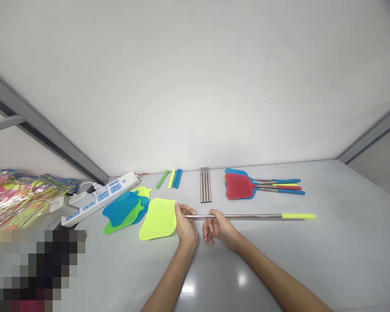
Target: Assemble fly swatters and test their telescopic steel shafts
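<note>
A yellow fly swatter [158, 219] with an extended metal telescopic shaft lies crosswise in front of me, its yellow grip pointing right. My left hand [186, 225] is closed around the neck, where the perforated head meets the shaft. With thumb and fingers my right hand [219, 227] pinches the shaft a short way to the right. Loose blue and green swatter heads [121, 210] overlap on the table left of the yellow head. Beyond my hands stand out several metal rods [206, 185] side by side, and green, yellow and blue grip sleeves [171, 178].
Several swatters [239, 186] with red and blue heads lie stacked at the back right. A white power strip [100, 197] with plugs runs along the left. Behind it are shiny plastic packages [19, 199]. A pale wall [195, 86] rises behind the grey table [344, 234].
</note>
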